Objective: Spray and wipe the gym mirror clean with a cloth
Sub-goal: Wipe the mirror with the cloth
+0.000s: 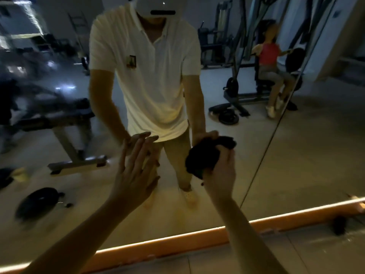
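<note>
In the left part of the mirror (308, 155), a weight bench (59, 123) and a dark weight plate (37, 200) show blurred in reflection. Left of the mirror's middle, the left hand (134, 175) is released, its fingers straight and spread, the fingertips meeting their own reflection on the glass. Just right of it, low at the mirror's middle, the right hand (221, 175) grasps a bunched dark cloth (203, 157), which is pressed against the glass. In the mirror's right part, a seated person (270, 56) on a gym machine is reflected. An orange strip (158, 248) runs along the mirror's bottom edge.
</note>
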Motion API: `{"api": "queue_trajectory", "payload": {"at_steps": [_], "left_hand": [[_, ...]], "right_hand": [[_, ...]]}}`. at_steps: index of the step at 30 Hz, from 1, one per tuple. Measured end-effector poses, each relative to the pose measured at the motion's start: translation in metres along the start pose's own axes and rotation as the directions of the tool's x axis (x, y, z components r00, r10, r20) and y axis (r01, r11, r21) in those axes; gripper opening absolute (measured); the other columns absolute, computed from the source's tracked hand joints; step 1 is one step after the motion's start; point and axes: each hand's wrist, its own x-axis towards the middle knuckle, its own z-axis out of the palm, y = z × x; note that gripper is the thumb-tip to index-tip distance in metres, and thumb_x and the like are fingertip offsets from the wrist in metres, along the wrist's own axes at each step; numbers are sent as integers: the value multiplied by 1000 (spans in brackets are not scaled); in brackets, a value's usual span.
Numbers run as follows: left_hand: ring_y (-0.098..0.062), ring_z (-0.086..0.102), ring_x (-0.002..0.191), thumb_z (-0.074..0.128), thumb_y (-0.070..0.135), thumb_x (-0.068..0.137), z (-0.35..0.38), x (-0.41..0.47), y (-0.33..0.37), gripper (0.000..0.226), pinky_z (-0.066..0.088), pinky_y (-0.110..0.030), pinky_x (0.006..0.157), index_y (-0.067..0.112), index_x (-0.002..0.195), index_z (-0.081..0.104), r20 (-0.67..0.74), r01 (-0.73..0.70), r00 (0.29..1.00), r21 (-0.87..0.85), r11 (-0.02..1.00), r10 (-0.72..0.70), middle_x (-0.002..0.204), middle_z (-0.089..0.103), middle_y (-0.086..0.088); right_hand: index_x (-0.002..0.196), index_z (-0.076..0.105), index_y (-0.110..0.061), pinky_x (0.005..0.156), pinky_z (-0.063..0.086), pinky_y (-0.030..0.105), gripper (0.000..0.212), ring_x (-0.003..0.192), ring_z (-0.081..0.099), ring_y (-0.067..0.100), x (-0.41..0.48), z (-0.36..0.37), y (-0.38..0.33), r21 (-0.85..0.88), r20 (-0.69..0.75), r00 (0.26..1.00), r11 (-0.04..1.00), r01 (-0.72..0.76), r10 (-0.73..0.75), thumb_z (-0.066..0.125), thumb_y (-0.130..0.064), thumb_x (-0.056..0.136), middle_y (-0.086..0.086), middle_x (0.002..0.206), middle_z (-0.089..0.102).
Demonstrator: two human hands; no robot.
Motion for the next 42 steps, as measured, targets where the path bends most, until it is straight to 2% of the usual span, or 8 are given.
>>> {"api": "queue_trajectory", "payload": {"at_steps": [3,6,12,20,24,29,38,42], "left_hand": [[-43,14,159,83,42,81,14,-2,-2,116,24,-71,121,10,167,13,29,7,1000,49,999,-8,172,12,-23],[-42,12,159,68,47,90,22,-6,-6,100,16,-67,125,8,167,16,27,-4,1000,113,994,1,172,12,-23],[-40,9,160,80,40,86,23,-4,-4,104,11,-63,127,6,165,21,6,11,1000,99,995,-12,173,8,-21],[-39,11,160,82,40,85,17,-6,-9,108,16,-64,126,8,166,18,17,-24,1000,104,994,22,173,8,-21],[-39,8,161,84,41,80,17,-4,-8,113,14,-63,127,7,166,19,19,-32,999,127,991,29,173,7,-22],[-40,9,160,76,43,84,15,-4,-9,105,11,-61,128,7,166,21,39,-41,999,140,989,36,172,11,-23],[-43,25,156,64,30,95,-28,-17,-51,76,23,-68,123,-2,157,33,-79,9,997,-59,998,-14,165,30,-28],[-41,23,158,58,34,98,-55,-23,-89,72,15,-62,127,-5,155,39,-135,104,985,-21,994,-106,168,26,-25]], "right_hand": [[128,52,-5,78,47,36,48,103,56,32,26,-38,50,18,-151,969,980,-197,197,48,-29,86,18,125,52],[127,53,-1,82,49,47,47,101,53,35,27,-47,85,85,-201,925,946,-311,322,38,-24,88,20,123,52],[133,51,-2,91,53,49,54,109,56,44,-29,20,55,53,-165,826,841,-538,539,61,7,80,25,130,52],[124,54,-6,79,56,50,55,99,58,40,-97,85,-34,36,80,916,917,-396,393,44,-38,80,19,122,53],[119,52,-10,72,57,52,36,95,60,37,-73,50,-1,19,3,946,946,-323,323,48,-16,84,15,119,53],[131,49,-9,86,60,51,49,113,60,32,-13,13,22,64,-241,893,924,-376,380,52,2,83,13,127,56],[120,62,-8,79,55,31,28,100,60,22,-72,95,-111,95,7,995,991,95,-96,57,-29,102,12,123,60],[125,51,-16,71,57,43,30,94,62,28,-46,72,-115,88,15,990,987,137,-138,51,-23,97,14,119,59]]}}
